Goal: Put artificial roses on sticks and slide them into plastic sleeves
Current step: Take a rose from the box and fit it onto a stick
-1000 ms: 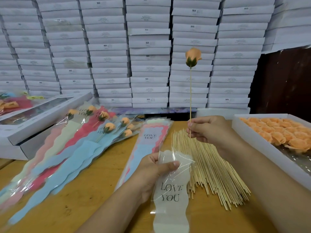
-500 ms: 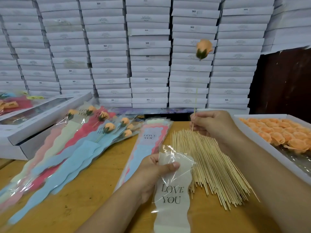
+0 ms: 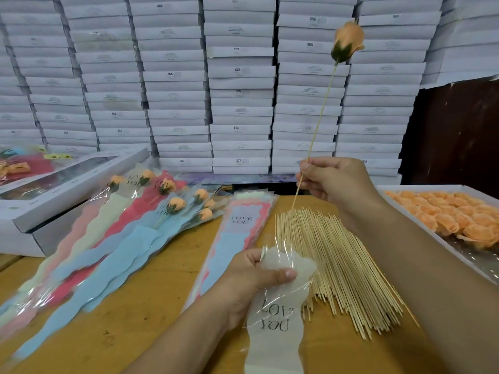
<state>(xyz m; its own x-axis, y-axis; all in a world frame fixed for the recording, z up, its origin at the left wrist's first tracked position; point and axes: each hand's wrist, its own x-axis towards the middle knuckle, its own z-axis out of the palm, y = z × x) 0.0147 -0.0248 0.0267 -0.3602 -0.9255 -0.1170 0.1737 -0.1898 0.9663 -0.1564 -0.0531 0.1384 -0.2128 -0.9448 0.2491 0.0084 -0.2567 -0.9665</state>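
left hand [image 3: 252, 276] low, thumb curled; right hand [image 3: 336, 182] raised, fingertips pinched

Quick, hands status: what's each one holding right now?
Left hand: closed, gripping the top of a white plastic sleeve.
Right hand: closed, pinching the stick with the orange rose on top.

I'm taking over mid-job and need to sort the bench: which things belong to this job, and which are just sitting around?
In the job:
- rose on its stick, pinched by the right hand
- white "LOVE YOU" sleeve, gripped by the left hand
- loose sticks
- tray of orange rose heads
- spare sleeves
- finished sleeved roses

Lying about:
- stacked white boxes
- windowed gift box
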